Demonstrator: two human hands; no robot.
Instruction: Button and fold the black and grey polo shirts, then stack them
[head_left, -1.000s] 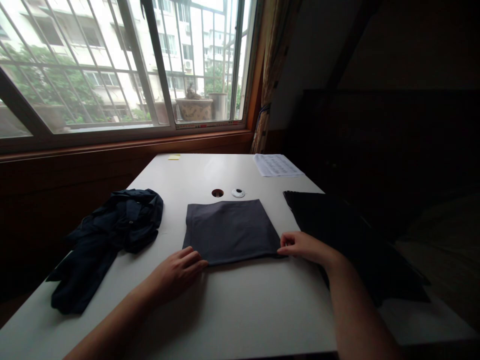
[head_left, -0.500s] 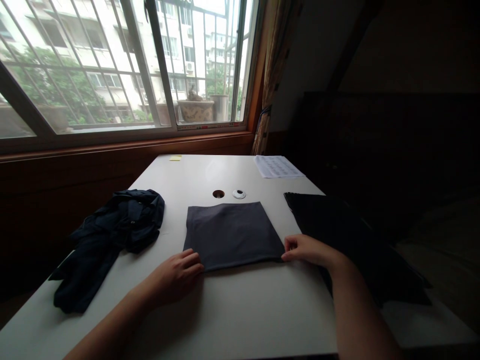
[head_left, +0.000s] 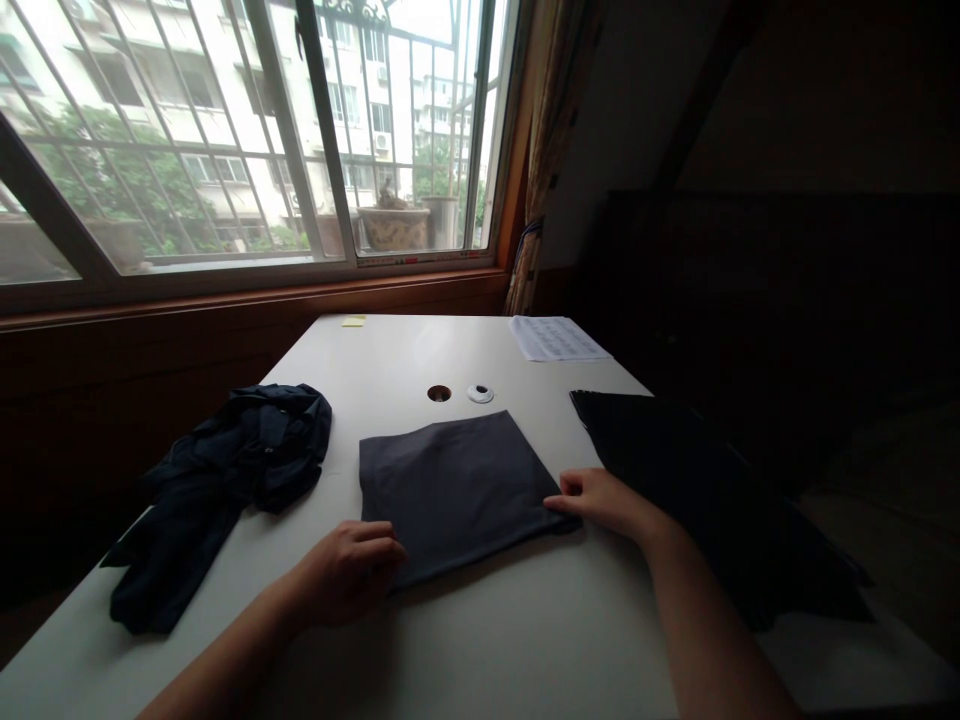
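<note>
A folded grey cloth (head_left: 454,485) lies flat in the middle of the white table (head_left: 525,630). My left hand (head_left: 349,570) grips its near left corner with curled fingers. At the near right corner my right hand (head_left: 600,500) pinches the edge of the same cloth. The cloth now sits turned a little, its left side nearer to me.
A crumpled dark blue garment (head_left: 225,480) lies at the left edge. A black folded cloth (head_left: 697,480) covers the right side. Beyond the grey cloth are a cable hole (head_left: 439,393), its white cap (head_left: 480,393), a printed sheet (head_left: 555,338) and a yellow note (head_left: 352,321).
Both hands have dragged the grey cloth toward me and turned it slightly. My left hand has drawn back and curled onto the corner.
</note>
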